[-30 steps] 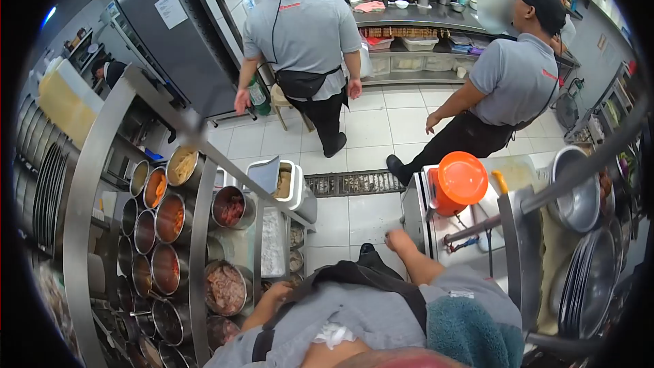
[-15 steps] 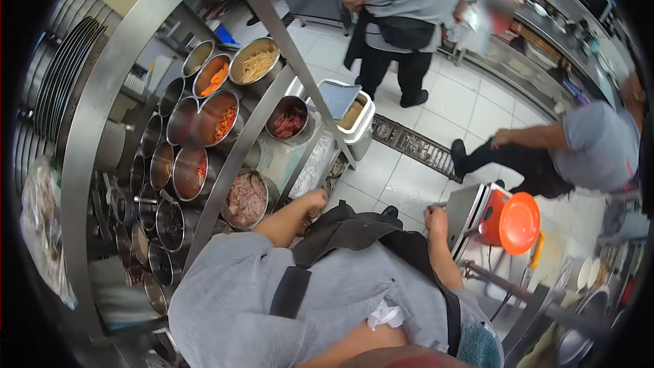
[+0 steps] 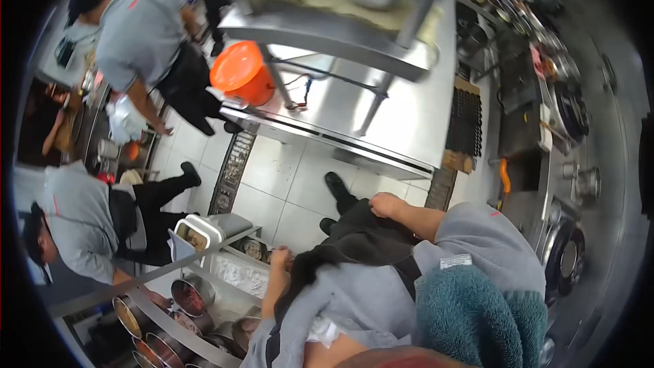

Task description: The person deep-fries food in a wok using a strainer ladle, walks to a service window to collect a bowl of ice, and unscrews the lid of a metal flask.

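Observation:
My left hand (image 3: 281,257) hangs beside the ingredient shelf, close to a tray of white, crumpled-looking contents (image 3: 240,272); its fingers look curled, and whatever they may hold is too small to tell. My right hand (image 3: 387,205) is at the edge of my dark apron (image 3: 354,238), below the steel counter (image 3: 402,119), with fingers curled and their inner side hidden. A teal towel (image 3: 463,307) lies over my right side. An orange bucket (image 3: 242,73) with a lid stands on the counter's left part.
Two people in grey shirts (image 3: 139,37) (image 3: 78,225) stand at the left. A white bin (image 3: 204,230) is beside the shelf of metal pots (image 3: 193,295). A drain grate (image 3: 231,172) crosses the tiled floor. Stoves and pans (image 3: 569,252) line the right.
The view has swung right, so the counter and stoves now show ahead and the ingredient shelf sits lower left. One co-worker now reaches toward the pots. My right hand has come to my apron.

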Motion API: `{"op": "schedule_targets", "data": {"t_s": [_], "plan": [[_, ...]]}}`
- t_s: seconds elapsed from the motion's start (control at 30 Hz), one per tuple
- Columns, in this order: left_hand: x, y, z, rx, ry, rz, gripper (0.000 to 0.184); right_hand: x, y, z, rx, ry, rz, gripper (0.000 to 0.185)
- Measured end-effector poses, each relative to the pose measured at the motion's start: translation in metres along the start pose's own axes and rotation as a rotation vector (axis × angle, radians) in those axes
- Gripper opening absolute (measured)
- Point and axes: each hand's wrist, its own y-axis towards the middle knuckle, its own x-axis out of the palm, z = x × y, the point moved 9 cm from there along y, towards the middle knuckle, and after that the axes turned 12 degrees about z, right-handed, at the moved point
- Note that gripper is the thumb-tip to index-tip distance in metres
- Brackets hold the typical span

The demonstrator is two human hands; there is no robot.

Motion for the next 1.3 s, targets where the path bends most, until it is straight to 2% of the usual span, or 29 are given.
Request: {"op": "schedule_targets", "data": {"t_s": [0.07,0.1,0.17,0.27,0.33,0.4,0.43,0.47,0.5,0.57,0.6,0.67,0.7,0.73,0.83,0.9,0.93,1.0,1.03,1.2,1.23,1.27,1.3], "plan": [[0.025,-0.025,0.051,0.193,0.009,-0.079,0.048,0.007,-0.032,0.046,0.203,0.039,0.069,0.021],[0.033,-0.039,0.074,0.255,0.03,-0.117,0.049,0.012,-0.05,0.066,0.222,0.049,0.092,0.021],[0.044,-0.068,0.122,0.364,0.047,-0.19,0.05,0.034,-0.091,0.116,0.414,0.065,0.11,0.02],[0.034,-0.126,0.199,0.436,0.073,-0.283,0.051,0.047,-0.147,0.17,0.578,0.113,0.135,0.021],[0.028,-0.16,0.255,0.458,0.097,-0.315,0.052,0.042,-0.176,0.201,0.609,0.125,0.14,0.021],[0.024,-0.189,0.31,0.474,0.115,-0.322,0.052,0.038,-0.203,0.242,0.699,0.2,0.251,0.023],[0.036,-0.211,0.352,0.629,0.052,-0.473,0.052,0.038,-0.213,0.264,0.723,0.241,0.267,0.026],[0.052,-0.236,0.399,0.787,-0.006,-0.638,0.052,0.014,-0.228,0.276,0.712,0.226,0.356,0.026],[0.07,-0.243,0.427,0.719,0.046,-0.684,0.055,-0.015,-0.243,0.286,0.694,0.249,0.411,0.028],[0.083,-0.331,0.533,0.854,0.103,-0.701,0.057,-0.07,-0.272,0.301,0.662,0.296,0.55,0.034],[0.093,-0.361,0.572,0.816,-0.014,-0.778,0.059,-0.101,-0.287,0.306,0.639,0.295,0.641,0.037],[0.11,-0.411,0.638,0.803,-0.028,-0.882,0.055,-0.168,-0.324,0.301,0.686,0.544,0.607,0.04],[0.115,-0.421,0.667,0.849,-0.031,-0.839,0.053,-0.207,-0.346,0.286,0.674,0.719,0.653,0.036],[0.121,-0.427,0.694,0.894,-0.046,-0.791,0.051,-0.246,-0.367,0.274,0.651,0.889,0.697,0.033],[0.142,-0.413,0.751,0.869,-0.139,-0.623,0.045,-0.39,-0.427,0.229,0.05,0.79,1.08,0.018],[0.157,-0.398,0.773,0.841,-0.086,-0.567,0.044,-0.47,-0.462,0.207,-0.403,0.712,1.348,0.022],[0.163,-0.391,0.78,0.84,-0.04,-0.541,0.043,-0.498,-0.468,0.2,-0.591,0.666,1.348,0.024],[0.175,-0.381,0.792,0.841,-0.006,-0.578,0.043,-0.543,-0.467,0.191,-0.779,0.607,1.372,0.012],[0.18,-0.377,0.805,0.863,-0.004,-0.604,0.042,-0.55,-0.464,0.205,-0.77,0.603,1.378,0.012],[0.179,-0.366,0.865,0.79,-0.103,-0.655,0.041,-0.589,-0.431,0.248,-0.679,0.118,1.482,0.01],[0.177,-0.361,0.884,0.746,-0.077,-0.654,0.04,-0.593,-0.438,0.262,-0.717,0.279,1.721,0.007],[0.175,-0.354,0.904,0.708,-0.059,-0.655,0.039,-0.588,-0.422,0.288,-0.599,0.331,1.71,0.012],[0.171,-0.341,0.932,0.763,-0.059,-0.625,0.039,-0.584,-0.412,0.317,-0.494,0.38,1.688,0.017]]}}
